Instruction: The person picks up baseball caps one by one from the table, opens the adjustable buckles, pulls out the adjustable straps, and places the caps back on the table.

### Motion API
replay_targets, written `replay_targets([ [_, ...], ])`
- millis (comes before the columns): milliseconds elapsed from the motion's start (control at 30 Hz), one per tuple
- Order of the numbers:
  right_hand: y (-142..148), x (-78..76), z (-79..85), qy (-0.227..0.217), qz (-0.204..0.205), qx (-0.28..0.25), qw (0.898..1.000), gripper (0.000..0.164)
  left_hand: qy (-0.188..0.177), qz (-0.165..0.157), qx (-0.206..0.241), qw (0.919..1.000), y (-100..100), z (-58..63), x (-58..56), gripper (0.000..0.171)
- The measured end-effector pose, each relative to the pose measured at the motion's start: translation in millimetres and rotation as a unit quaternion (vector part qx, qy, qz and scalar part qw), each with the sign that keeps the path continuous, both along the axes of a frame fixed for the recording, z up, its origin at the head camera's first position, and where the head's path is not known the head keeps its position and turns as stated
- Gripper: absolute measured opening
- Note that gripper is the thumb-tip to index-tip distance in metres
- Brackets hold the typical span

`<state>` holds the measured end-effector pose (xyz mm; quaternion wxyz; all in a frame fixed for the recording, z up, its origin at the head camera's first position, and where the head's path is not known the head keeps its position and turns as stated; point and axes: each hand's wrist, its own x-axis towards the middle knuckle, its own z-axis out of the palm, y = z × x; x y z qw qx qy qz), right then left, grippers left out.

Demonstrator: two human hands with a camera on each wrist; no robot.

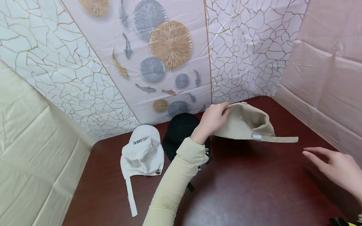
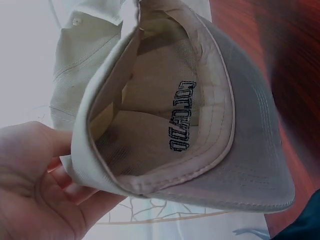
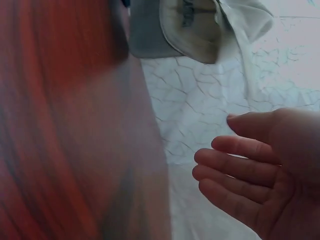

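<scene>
A beige baseball cap (image 1: 240, 122) is lifted at the back right of the table, its strap (image 1: 280, 139) sticking out to the right. My left hand (image 1: 214, 117) grips the cap's crown, fingers behind the fabric. In the left wrist view the cap's inside (image 2: 155, 110) faces the camera, with dark stitched lettering and a grey-looking brim (image 2: 255, 135). My right hand (image 1: 337, 168) hovers apart from the cap, to its lower right, holding nothing. Its fingers (image 3: 235, 167) are loosely extended in the right wrist view.
A white cap (image 1: 142, 153) marked COLORADO lies at the left of the dark red table (image 1: 254, 185), strap toward the front. Beside it a black cap (image 1: 179, 128) is partly hidden by my left forearm. Patterned cloth (image 1: 243, 50) hangs behind the table.
</scene>
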<state>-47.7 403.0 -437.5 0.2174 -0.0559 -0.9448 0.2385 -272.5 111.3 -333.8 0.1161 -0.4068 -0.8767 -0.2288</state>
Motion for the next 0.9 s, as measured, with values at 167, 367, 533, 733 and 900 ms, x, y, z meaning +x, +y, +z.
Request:
replay_targets([
  [167,-15.4,-13.0,-3.5,-0.063,0.023,-0.047,0.997,0.037,-0.025,-0.022,0.024,0.9991,-6.0,-2.5,-5.2,0.019],
  [367,-32.9,-42.7,-3.6,-0.044,0.144,-0.246,0.957,0.035,-0.040,-0.035,0.038,0.9979,-8.9,-5.2,-8.3,0.020],
  [533,-43.6,-69.6,-4.3,-0.019,0.324,-0.599,0.732,0.036,-0.063,-0.055,0.049,0.9953,-12.2,-8.0,-7.1,0.020],
  [733,-58.5,-90.6,-6.2,-0.017,0.390,-0.830,0.399,0.041,-0.080,-0.070,0.063,0.9923,-16.1,-15.4,-5.5,0.018],
  [900,-71.7,-97.0,0.9,-0.005,0.389,-0.846,0.366,0.040,-0.081,-0.063,0.070,0.9923,-19.1,-14.9,-6.1,0.020],
])
